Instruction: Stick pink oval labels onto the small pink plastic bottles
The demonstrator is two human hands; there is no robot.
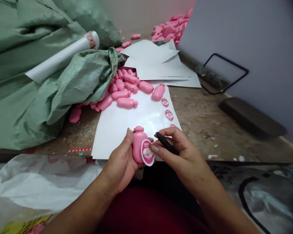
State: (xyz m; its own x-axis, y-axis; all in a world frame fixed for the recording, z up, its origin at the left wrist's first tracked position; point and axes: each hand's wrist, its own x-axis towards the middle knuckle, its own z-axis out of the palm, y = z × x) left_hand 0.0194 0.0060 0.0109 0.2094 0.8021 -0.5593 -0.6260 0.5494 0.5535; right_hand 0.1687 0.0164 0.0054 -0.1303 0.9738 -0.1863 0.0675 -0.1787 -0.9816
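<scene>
My left hand (122, 159) is wrapped round a pink bottle (137, 146), held upright near the table's front edge. An oval pink-and-white label (147, 152) lies against the bottle's right side and overhangs it. My right hand (178, 146) holds a black pen-like tool (166, 143), and its thumb and a finger touch the label's right edge. Beneath both hands is a white sheet (112, 130) with a column of oval labels (169, 115) along its right side. Several pink bottles (127, 102) lie at the sheet's far end.
A green sack (80, 81) spills bottles at the left, with a white paper roll (63, 57) on it. White sheets (161, 70) lie farther back. On the right are a dark oblong block (252, 117) and a black wire frame (224, 58). Pink pieces (171, 29) are heaped behind.
</scene>
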